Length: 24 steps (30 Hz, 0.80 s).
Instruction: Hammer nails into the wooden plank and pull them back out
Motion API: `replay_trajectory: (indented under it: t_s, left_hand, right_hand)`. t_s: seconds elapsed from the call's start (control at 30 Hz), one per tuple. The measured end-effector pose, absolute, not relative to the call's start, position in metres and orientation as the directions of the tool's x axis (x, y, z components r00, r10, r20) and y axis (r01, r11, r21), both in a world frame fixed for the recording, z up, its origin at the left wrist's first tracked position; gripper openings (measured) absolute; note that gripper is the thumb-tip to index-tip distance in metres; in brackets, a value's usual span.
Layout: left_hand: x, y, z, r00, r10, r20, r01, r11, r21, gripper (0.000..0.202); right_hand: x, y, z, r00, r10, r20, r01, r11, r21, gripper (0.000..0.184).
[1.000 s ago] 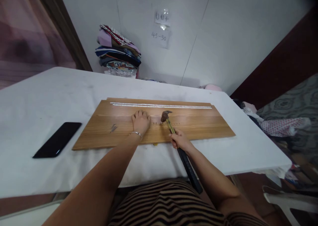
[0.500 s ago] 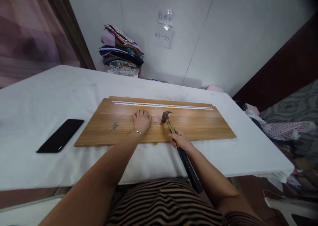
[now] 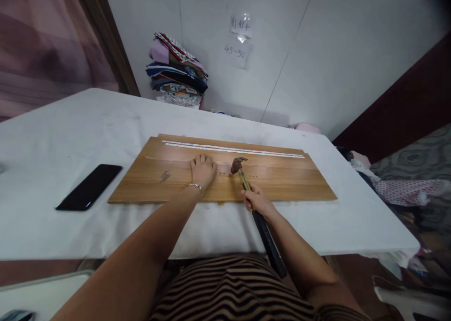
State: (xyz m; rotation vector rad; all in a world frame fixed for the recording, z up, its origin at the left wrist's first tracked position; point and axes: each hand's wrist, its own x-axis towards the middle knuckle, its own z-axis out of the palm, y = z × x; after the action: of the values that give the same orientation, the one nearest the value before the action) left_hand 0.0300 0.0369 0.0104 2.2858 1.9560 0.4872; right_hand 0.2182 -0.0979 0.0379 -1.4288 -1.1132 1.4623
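Observation:
My right hand [image 3: 258, 199] is wrapped round the shaft of a claw hammer [image 3: 262, 227], just above its black grip. The rusty hammer head is over the middle of a wooden board [image 3: 296, 184], near a row of small dark nail marks [image 3: 252, 176]. Whether the head touches the board I cannot tell. My left hand [image 3: 203, 171] lies flat on the board, left of the hammer head, with its fingers stretched out. Further left on the board is a small pile of nails [image 3: 164, 176].
The board lies on a white-covered table [image 3: 116, 119], with two white measuring strips [image 3: 232, 149] along its far side. A black phone [image 3: 89, 187] lies to the left. Folded clothes [image 3: 178, 72] are stacked against the wall, below and left of paper notes [image 3: 237, 53].
The whole view has shifted slightly, so the board and phone appear a little further right. Both hands and the hammer keep almost the same place over the board.

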Motion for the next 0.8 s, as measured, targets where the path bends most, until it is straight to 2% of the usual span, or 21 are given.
replay_trajectory:
  t_s: [0.27, 0.8]
  left_hand:
    - [0.0303, 0.0381, 0.0076, 0.118, 0.976, 0.186, 0.947, -0.167, 0.275, 0.043]
    - [0.0299, 0.0373, 0.0089, 0.129, 0.974, 0.184, 0.952, -0.174, 0.251, 0.044]
  right_hand:
    - [0.2135, -0.0973, 0.0386, -0.101, 0.945, -0.311, 0.079, -0.304, -0.949, 0.031]
    - [0.2186, -0.0946, 0.0321, -0.066, 0.952, -0.298, 0.05, -0.295, -0.954, 0.03]
